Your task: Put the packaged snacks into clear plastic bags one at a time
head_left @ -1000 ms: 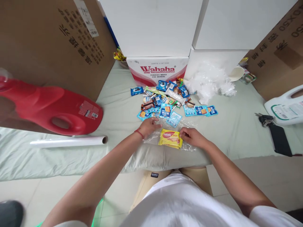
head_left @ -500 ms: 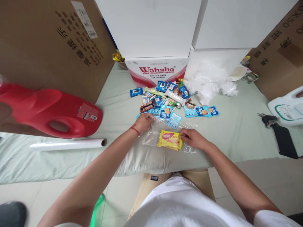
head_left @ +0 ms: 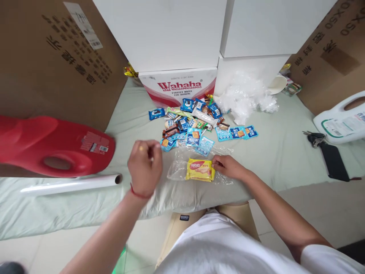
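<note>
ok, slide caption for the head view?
Right hand at the edge of a yellow nabati packet on clear plastic; curled left hand beside the snack pile.

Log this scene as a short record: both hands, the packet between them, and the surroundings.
Left hand: fingers curled, apart from the packet; contents unclear
Right hand: fingertips at yellow packet's right edge
Yellow packet: on or inside clear plastic, cannot tell which
Beyond: snack pile, Wahaha box
Far left: red jug, white roll
Far right: keys, white jug
</note>
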`<state>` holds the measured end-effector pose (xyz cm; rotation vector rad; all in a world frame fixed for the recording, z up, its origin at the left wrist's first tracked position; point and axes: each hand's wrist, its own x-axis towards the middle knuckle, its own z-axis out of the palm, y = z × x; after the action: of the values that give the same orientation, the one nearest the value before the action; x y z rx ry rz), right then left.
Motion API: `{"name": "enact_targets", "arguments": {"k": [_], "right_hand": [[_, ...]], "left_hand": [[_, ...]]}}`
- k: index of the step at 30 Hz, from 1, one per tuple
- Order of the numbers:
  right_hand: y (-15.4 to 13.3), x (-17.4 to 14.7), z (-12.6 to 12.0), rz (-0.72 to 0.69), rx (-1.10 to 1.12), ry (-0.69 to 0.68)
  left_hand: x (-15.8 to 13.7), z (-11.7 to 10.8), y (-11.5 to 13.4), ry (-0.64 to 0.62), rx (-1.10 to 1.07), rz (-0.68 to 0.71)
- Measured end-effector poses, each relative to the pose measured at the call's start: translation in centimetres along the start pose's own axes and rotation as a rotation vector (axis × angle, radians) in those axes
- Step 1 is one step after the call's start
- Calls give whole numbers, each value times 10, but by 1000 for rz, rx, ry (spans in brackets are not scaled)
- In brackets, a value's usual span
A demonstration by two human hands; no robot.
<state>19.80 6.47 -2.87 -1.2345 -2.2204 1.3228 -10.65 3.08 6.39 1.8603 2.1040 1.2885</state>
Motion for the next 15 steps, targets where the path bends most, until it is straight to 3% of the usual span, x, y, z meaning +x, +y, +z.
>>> {"name": "enact_targets", "arguments": {"k": [1,3,4,7,10,13,15], "right_hand": [[0,0,0,-2,2,0],[-2,1,0,1,7,7],[-3,1,0,6,9,13],[-7,-1,1,20,16,27],[-10,-7,-1,37,27,27],[-13,-10,-12,45,34,-5],[-14,-5,-25,24,-27,63]], "left_hand": [[-20,-5,14,-14,-27,168],[-57,-3,35,-169,-125,491],[-73,4,41,-236,-130,571],[-100,38,38,-358,-19,546],[-101,70,18,-431,132,448],[-93,84,3,-479,182,415],[-90,85,-1,-506,181,438]]}}
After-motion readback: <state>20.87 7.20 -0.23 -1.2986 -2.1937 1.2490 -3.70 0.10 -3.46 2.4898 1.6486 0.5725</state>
